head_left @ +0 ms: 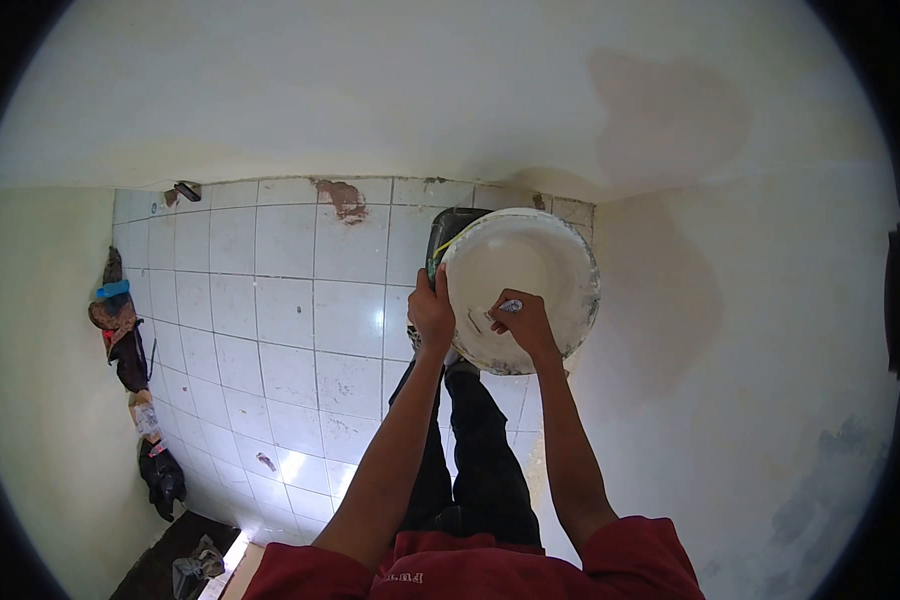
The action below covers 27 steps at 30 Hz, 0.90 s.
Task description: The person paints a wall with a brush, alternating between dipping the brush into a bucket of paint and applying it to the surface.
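A large round white bucket [588, 275] with a stained rim stands near the wall, pale material inside it. My left hand [431, 312] grips the bucket's left rim. Over the near left part of the bucket, my right hand [522, 322] is closed around the handle of a small tool [511, 305]. The tool's far end is too small to make out. A dark container [442, 232] sits partly hidden behind the bucket's left side, with a yellow strip by the rim.
White floor tiles [348, 312] spread to the left. Bags and cloths [130, 355] lie along the left wall. A small dark object [187, 190] rests by the far wall. Walls rise ahead and at the right. My legs [480, 430] are just below the bucket.
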Available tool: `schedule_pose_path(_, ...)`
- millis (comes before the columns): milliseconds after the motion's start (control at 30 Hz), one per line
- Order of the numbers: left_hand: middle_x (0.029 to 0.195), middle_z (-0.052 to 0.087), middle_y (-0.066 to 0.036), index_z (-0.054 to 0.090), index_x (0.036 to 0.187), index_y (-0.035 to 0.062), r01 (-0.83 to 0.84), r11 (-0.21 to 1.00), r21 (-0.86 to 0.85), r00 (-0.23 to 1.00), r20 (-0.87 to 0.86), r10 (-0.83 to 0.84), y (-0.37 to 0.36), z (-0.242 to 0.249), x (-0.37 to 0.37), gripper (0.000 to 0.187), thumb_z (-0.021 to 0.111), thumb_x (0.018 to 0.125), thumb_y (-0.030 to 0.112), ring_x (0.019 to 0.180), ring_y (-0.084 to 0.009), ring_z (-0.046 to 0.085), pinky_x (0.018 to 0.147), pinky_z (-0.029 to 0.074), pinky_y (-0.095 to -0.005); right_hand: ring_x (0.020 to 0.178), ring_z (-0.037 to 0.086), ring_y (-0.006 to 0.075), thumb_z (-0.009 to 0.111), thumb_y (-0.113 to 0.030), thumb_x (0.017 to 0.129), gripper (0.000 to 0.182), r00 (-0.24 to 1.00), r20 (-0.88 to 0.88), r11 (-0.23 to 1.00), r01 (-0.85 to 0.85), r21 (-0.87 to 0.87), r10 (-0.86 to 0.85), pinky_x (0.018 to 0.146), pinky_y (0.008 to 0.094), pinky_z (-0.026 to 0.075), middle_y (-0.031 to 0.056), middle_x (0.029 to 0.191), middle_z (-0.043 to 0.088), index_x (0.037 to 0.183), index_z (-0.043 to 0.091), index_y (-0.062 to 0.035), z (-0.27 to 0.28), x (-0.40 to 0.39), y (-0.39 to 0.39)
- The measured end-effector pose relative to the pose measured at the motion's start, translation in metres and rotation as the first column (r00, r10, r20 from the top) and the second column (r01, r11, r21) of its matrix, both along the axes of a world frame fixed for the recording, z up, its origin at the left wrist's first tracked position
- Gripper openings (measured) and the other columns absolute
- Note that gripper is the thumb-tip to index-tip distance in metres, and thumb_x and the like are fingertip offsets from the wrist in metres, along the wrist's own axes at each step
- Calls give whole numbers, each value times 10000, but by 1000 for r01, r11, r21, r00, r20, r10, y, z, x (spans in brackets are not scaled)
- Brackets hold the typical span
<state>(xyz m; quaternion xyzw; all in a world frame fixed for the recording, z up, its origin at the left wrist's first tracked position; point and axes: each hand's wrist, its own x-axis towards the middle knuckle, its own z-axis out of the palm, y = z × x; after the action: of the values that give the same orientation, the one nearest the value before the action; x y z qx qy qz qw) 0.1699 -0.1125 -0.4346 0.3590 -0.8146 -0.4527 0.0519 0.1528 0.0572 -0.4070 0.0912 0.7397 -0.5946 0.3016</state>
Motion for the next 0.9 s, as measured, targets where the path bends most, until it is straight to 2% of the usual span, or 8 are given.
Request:
schedule_pose_path(167, 617, 572, -209, 537, 822, 13, 12, 1000, -9, 1000, -11, -12, 0, 4, 0, 452, 524, 1008, 425, 564, -417, 565, 541, 385, -505, 590, 674, 139, 704, 16, 817, 62, 996, -29, 997, -80, -7, 80, 555, 258, 553, 80, 669, 656, 782, 656, 30, 5, -4, -1)
schedule_pose_path(233, 615, 584, -249, 550, 835, 11, 8, 1000, 4, 1000, 8, -8, 0, 4, -2, 444, 521, 1003, 421, 602, -478, 581, 560, 395, -549, 593, 676, 139, 709, 16, 815, 61, 995, -26, 996, -92, -19, 91, 561, 259, 556, 79, 668, 655, 784, 659, 30, 5, -6, -1)
schedule_pose_path(400, 628, 592, -252, 550, 835, 14, 5, 1000, -3, 1000, -3, -5, 1, 3, -2, 452, 514, 1004, 431, 622, -483, 588, 564, 395, -557, 597, 679, 139, 709, 15, 817, 52, 988, -44, 988, -148, -31, 147, 567, 257, 557, 77, 696, 661, 792, 668, 36, 7, -10, -1)
schedule_pose_path(500, 630, 595, -252, 554, 838, 17, 11, 1000, -12, 1000, -1, -11, 0, 3, 0, 451, 508, 1006, 433, 630, -485, 592, 567, 397, -561, 672, 692, 155, 733, 32, 778, 67, 977, -110, 983, -177, 38, 180, 623, 266, 565, 79, 746, 680, 807, 673, 36, 11, -9, 5)
schedule_pose_path(567, 629, 597, -252, 557, 843, 18, 16, 999, -29, 1000, -1, -16, -1, 1, 0, 448, 507, 1007, 432, 632, -486, 593, 568, 398, -562, 765, 692, 203, 760, 37, 697, 171, 918, -345, 979, -167, 116, 197, 709, 321, 533, 114, 803, 700, 851, 688, 15, 17, -9, 17)
schedule_pose_path(700, 638, 604, -252, 564, 861, 19, 27, 999, -19, 1000, 6, -27, -2, 0, 0, 437, 507, 1007, 428, 635, -484, 596, 573, 402, -565, 815, 686, 243, 762, 56, 655, 232, 899, -413, 984, -88, 156, 147, 765, 338, 528, 122, 838, 702, 871, 697, -1, 16, -12, 33)
schedule_pose_path(767, 642, 607, -252, 566, 866, 18, 32, 999, -11, 999, 19, -32, -2, 1, 0, 437, 508, 1007, 428, 637, -484, 597, 575, 402, -565, 764, 675, 262, 755, 38, 678, 211, 871, -480, 986, -27, 165, 104, 748, 335, 528, 125, 813, 687, 876, 694, -4, 15, -16, 36)
schedule_pose_path(900, 648, 611, -253, 571, 868, 16, 32, 999, -9, 999, 9, -32, -3, -1, -1, 440, 507, 1007, 428, 644, -487, 599, 580, 401, -568, 788, 679, 244, 741, 42, 696, 178, 867, -487, 970, 13, 244, 111, 763, 334, 522, 122, 800, 679, 854, 669, 4, 21, -17, 39)
